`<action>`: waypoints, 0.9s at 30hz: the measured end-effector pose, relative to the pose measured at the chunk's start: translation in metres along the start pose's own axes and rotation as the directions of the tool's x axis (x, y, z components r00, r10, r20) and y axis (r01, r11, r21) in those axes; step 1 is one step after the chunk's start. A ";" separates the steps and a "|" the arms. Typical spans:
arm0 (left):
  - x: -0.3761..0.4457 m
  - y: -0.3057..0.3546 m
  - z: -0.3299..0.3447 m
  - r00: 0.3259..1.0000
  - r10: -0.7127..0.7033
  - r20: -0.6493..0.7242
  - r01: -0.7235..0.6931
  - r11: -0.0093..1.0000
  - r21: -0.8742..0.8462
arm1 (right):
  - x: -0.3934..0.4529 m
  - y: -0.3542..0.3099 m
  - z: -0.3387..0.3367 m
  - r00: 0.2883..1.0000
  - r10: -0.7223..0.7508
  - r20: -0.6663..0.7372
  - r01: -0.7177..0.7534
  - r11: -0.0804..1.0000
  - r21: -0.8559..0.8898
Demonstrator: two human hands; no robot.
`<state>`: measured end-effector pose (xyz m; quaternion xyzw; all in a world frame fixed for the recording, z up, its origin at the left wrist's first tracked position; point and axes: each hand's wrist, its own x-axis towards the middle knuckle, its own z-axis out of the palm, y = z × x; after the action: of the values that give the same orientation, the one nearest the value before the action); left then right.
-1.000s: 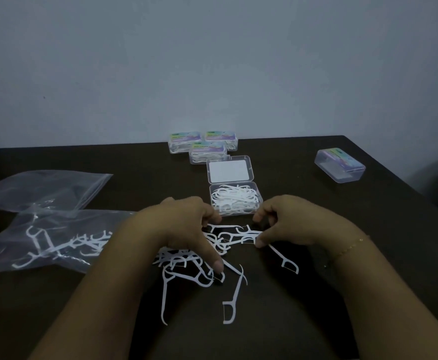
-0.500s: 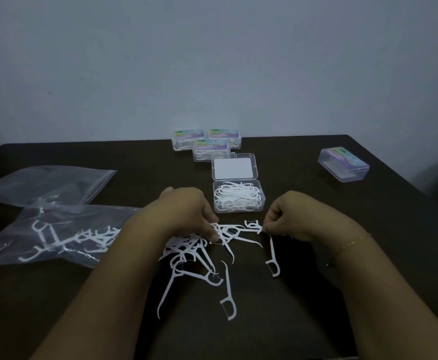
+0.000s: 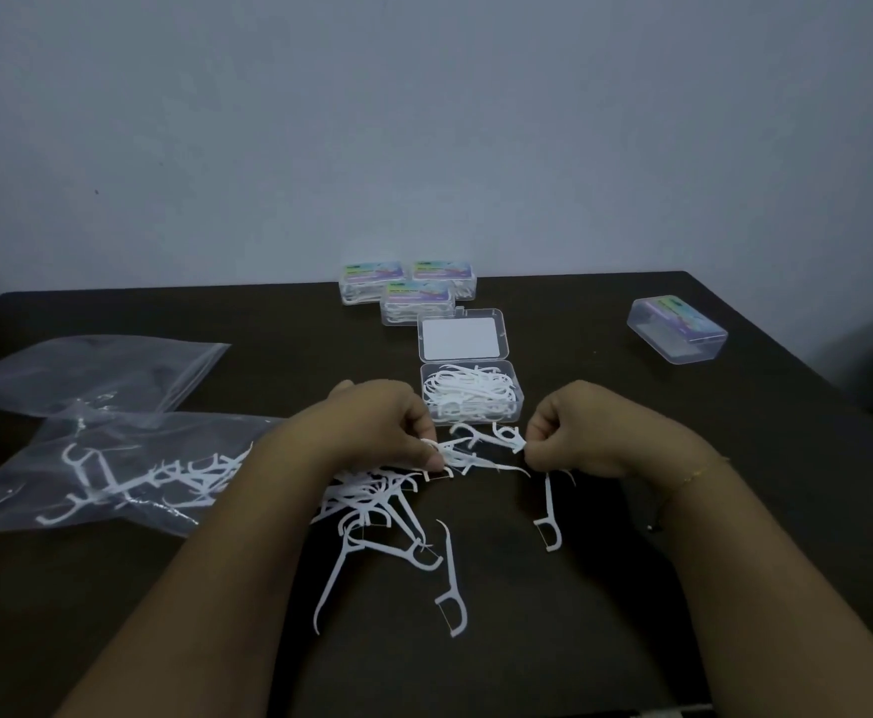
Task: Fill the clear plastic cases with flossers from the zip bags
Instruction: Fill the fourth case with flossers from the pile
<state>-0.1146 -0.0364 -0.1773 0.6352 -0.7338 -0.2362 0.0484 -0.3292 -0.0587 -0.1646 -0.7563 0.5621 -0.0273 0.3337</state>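
An open clear case sits mid-table, its base heaped with white flossers and its lid folded back. Just in front of it lies a loose pile of flossers on the dark table. My left hand pinches flossers at the pile's top edge. My right hand pinches a flosser by its head, close to the case's front wall. A zip bag holding several flossers lies at the left.
A second, flat zip bag lies behind the first one. Three closed filled cases stand at the back. Another closed clear case rests at the right. Single flossers lie in front of my hands.
Both hands have drawn slightly apart and up toward the open case, my right hand's flosser coming up with it. A flosser near my right wrist has turned to point downward.
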 end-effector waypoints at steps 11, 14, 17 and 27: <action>-0.006 -0.003 -0.012 0.969 -0.074 -0.235 -0.049 0.877 -0.479 | 0.009 0.004 -0.002 0.904 -0.131 -0.408 0.277 0.905 0.322; -0.004 -0.006 -0.012 0.942 -0.107 -0.318 -0.090 0.831 -0.549 | 0.021 -0.001 0.009 0.794 -0.121 -0.595 0.399 0.843 0.362; -0.002 -0.008 -0.011 0.918 -0.153 -0.367 -0.119 0.774 -0.622 | 0.034 -0.006 0.021 0.717 -0.166 -0.677 0.453 0.849 0.271; 0.004 -0.011 -0.013 0.817 -0.322 -0.478 -0.263 0.528 -0.807 | 0.052 -0.004 0.030 0.729 -0.376 -0.572 0.274 0.926 -0.260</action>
<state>-0.1008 -0.0443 -0.1711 0.5820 -0.4614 -0.3592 0.5651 -0.2942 -0.0888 -0.2030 -0.8169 0.4982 -0.2838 0.0625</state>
